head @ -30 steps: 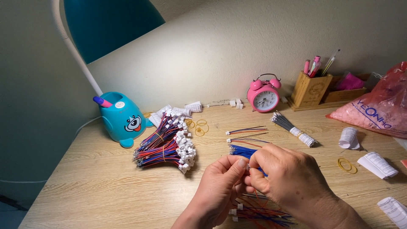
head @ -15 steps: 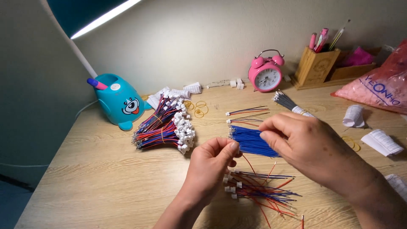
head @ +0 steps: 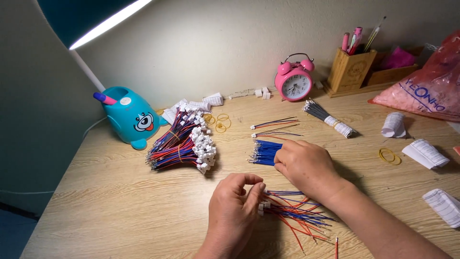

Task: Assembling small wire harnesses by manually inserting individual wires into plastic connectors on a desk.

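Curling its fingers, the left hand (head: 235,207) pinches white connectors of the loose red-and-blue wires (head: 293,214), just right of it. Right of those, the right hand (head: 306,165) lies palm-down, gripping the blue wire bundle (head: 263,152).

Clock: a pink twin-bell alarm clock (head: 293,84) stands at the wall.
Holder: a wooden pen holder (head: 350,70) stands just right of the clock.
Lamp base: a teal cartoon-faced lamp base (head: 132,117) sits on the left of the worktop (head: 96,201).
Bands: yellow rubber bands (head: 218,122) lie loose.
Bag: a pink plastic bag (head: 429,86) lies far right.
Paper: white paper rolls (head: 424,152) lie along the right edge.
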